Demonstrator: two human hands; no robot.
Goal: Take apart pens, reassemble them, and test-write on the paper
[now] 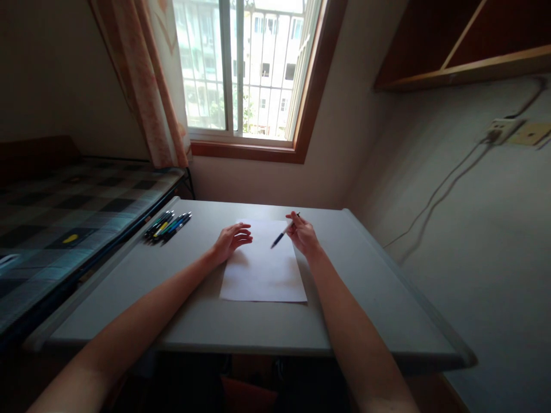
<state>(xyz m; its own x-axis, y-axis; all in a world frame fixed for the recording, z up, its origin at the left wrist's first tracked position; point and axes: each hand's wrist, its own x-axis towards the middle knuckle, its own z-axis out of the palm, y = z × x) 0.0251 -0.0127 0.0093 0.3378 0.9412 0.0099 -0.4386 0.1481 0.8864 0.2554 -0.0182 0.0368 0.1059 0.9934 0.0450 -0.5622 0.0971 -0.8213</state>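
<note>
A blank white sheet of paper [267, 275] lies on the table in front of me. Over its left edge is my left hand [231, 241], fingers apart and slightly curled, with nothing in them. My right hand [303, 234] is at the paper's upper right edge and grips a pen [282, 234] between its fingers. The pen is tilted, its dark end pointing down and left over the sheet; whether its tip touches the paper I cannot tell.
Several pens [166, 226] lie in a bunch at the left rear of the pale table [357, 287]. A bed with a checked cover [107, 189] stands to the left. The wall with a socket [501, 131] and cable runs along the right; a barred window [267, 74] is ahead.
</note>
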